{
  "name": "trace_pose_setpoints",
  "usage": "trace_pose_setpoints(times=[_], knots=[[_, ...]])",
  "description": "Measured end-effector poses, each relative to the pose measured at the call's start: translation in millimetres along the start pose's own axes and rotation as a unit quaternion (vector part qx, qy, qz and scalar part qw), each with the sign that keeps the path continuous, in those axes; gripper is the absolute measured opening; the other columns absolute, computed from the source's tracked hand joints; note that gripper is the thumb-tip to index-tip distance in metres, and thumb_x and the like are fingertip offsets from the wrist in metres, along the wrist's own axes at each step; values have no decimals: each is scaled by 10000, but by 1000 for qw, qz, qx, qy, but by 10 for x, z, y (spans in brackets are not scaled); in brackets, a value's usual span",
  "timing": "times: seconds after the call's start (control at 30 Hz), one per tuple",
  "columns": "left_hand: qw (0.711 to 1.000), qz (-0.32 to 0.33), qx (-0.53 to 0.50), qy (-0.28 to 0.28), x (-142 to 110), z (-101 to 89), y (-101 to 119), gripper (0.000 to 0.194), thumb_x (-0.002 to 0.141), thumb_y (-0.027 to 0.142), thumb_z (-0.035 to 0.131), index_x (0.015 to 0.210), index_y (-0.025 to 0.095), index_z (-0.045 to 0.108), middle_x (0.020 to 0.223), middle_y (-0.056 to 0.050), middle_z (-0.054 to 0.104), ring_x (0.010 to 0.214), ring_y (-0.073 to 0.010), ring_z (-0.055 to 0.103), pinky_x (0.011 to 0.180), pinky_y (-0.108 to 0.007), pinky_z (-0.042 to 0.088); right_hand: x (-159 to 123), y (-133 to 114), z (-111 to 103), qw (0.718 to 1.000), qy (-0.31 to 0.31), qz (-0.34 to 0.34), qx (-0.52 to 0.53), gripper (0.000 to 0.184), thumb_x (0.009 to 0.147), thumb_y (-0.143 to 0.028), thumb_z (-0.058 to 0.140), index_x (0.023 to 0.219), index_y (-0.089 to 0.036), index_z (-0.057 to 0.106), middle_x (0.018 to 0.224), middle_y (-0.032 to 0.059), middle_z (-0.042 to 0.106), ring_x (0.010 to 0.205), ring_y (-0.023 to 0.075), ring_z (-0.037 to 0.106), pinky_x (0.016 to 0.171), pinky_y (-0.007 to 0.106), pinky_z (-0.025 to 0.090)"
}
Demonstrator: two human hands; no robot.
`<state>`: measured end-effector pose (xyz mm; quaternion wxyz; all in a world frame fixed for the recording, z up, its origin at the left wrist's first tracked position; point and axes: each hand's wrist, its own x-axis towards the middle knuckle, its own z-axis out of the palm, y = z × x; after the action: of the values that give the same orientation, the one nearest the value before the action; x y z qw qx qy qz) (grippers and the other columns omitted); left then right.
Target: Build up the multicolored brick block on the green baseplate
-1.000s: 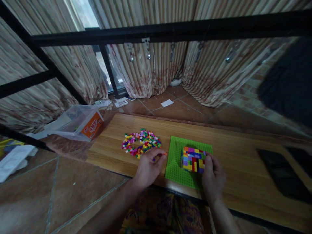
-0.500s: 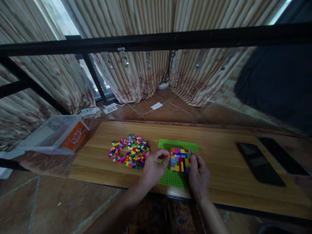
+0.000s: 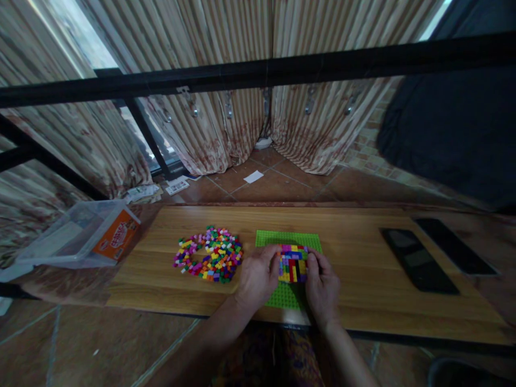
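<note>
A multicoloured panel of building bricks (image 3: pixel 293 264) is held between my two hands, over a green studded baseplate (image 3: pixel 282 298). My left hand (image 3: pixel 258 273) is closed on the panel's left edge, its thumb and fingers pressed against the bricks. On the opposite edge, my right hand (image 3: pixel 322 279) grips with the thumb on top and fingers curled round the side. Part of the panel's sides and underside is hidden by my fingers. Left of my left hand lies a loose pile of small coloured bricks (image 3: pixel 221 252).
The wooden table (image 3: pixel 355 269) carries a dark phone-like slab (image 3: pixel 417 260) on the right, with another dark slab (image 3: pixel 455 244) beyond it. A clear plastic box (image 3: pixel 76 236) with an orange label stands at the left. A black rail (image 3: pixel 242 75) crosses behind the table.
My left hand has closed in from beside the panel, where it pinched a small orange brick, onto its left edge. My right hand keeps its grip. The whole view has shifted slightly.
</note>
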<state>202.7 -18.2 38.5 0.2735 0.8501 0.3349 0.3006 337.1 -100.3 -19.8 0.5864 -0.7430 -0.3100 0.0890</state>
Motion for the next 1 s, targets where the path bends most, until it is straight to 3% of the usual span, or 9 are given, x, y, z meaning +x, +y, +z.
trace_pose_setpoints(times=[0.17, 0.37, 0.73, 0.87, 1.0], knots=[[997, 66, 44, -6, 71, 43, -7, 177, 922, 223, 526, 977, 259, 690, 1026, -12, 721, 962, -190, 626, 982, -414, 407, 5, 1, 9, 1000, 0, -6, 7, 416, 922, -486, 458, 1067, -170, 686, 1078, 104, 692, 1000, 228, 623, 911, 388, 457], [994, 83, 64, -6, 157, 85, -72, 158, 899, 249, 580, 934, 285, 729, 1083, -11, 702, 1007, -205, 580, 939, -423, 398, -1, -17, 0, 1000, -5, -10, 2, 401, 925, -458, 462, 1083, -163, 682, 1096, 116, 689, 1006, 226, 625, 913, 387, 464], [999, -15, -45, -24, 233, 140, -16, 296, 770, 91, 640, 1022, 233, 705, 1073, -30, 700, 1055, -221, 589, 983, -421, 446, -5, 5, 4, 1000, 2, -6, 8, 409, 907, -478, 482, 1074, -167, 687, 1108, 119, 690, 1014, 235, 625, 919, 405, 464], [995, -47, -86, -34, 209, 96, -77, 390, 753, 105, 656, 1128, 213, 659, 1134, -46, 678, 1096, -212, 587, 1003, -390, 458, -8, 1, 3, 1000, 3, -3, 9, 414, 900, -487, 486, 1077, -173, 690, 1088, 114, 696, 1000, 237, 630, 913, 410, 469], [988, -69, -132, -28, 203, 115, -199, 334, 827, 193, 605, 1158, 223, 644, 1179, -46, 671, 1122, -198, 595, 1024, -382, 452, -4, -3, 2, 1000, 8, -7, 9, 413, 899, -485, 485, 1073, -173, 691, 1096, 117, 693, 1012, 240, 629, 919, 417, 470]])
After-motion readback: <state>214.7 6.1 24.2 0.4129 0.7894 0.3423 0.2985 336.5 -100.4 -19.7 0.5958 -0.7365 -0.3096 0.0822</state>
